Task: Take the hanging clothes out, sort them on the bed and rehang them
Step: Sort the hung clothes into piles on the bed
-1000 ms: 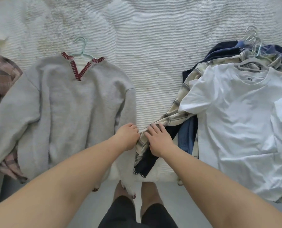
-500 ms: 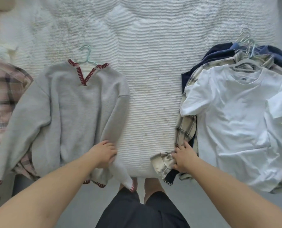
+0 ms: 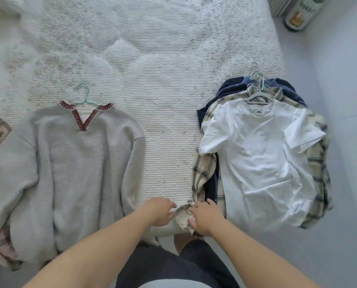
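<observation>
Checked flannel sleeve (image 3: pixel 202 175) pinched at the ribbed bed's (image 3: pixel 163 100) near edge.
Both grips, left hand (image 3: pixel 159 212) and right hand (image 3: pixel 204 219), clamp its crumpled cuff beside the smooth white T-shirt (image 3: pixel 260 163); fuzzy grey sweater (image 3: pixel 79 163) lies left.

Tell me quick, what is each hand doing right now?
Left hand: fingers curled, pinching the cream plaid shirt sleeve cuff.
Right hand: gripping the same cuff.

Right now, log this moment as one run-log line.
step: sorting on bed | both hands: left hand, right hand grip plaid sleeve | sweater laid out | tee tops pile
</observation>
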